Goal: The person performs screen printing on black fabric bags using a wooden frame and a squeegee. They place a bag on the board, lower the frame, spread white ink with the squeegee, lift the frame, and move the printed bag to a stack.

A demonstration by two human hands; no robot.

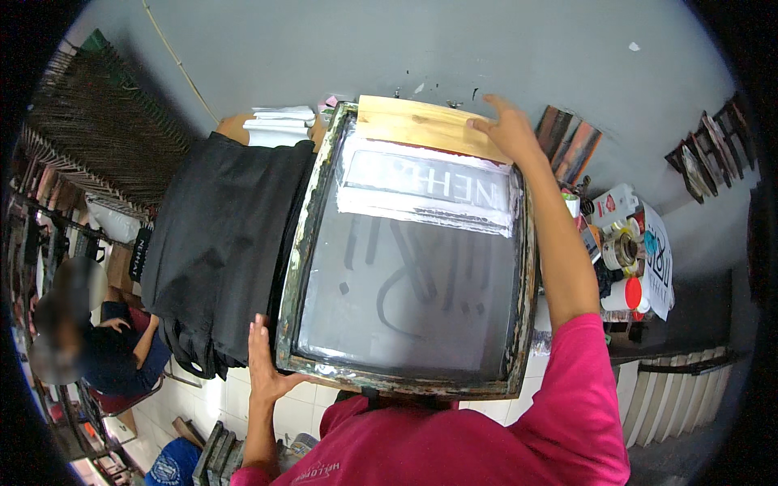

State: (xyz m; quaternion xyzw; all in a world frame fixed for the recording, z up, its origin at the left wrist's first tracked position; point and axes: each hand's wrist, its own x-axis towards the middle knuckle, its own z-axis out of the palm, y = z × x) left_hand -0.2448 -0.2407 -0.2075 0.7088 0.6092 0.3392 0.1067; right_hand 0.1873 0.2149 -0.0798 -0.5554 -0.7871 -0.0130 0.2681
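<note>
A screen-printing frame (409,283) with worn, paint-flecked edges lies in front of me. Its grey mesh carries faint curved script, and a white ink band (425,204) crosses the upper part. Along the far edge rests a squeegee (413,121) with a pale wooden handle. My right hand (509,130) is over the squeegee's right end, fingers stretched out and thumb overlapping the wood; whether it presses on it I cannot tell. At the near left corner, my left hand (266,368) has its fingers extended upward beside the frame and its thumb along the near edge.
Black fabric (231,243) is stacked left of the frame, with folded white cloths (279,125) behind. More squeegees (567,142) lean on the grey wall. Tubs and jars (624,251) crowd the right side. A seated person (121,348) is at far left.
</note>
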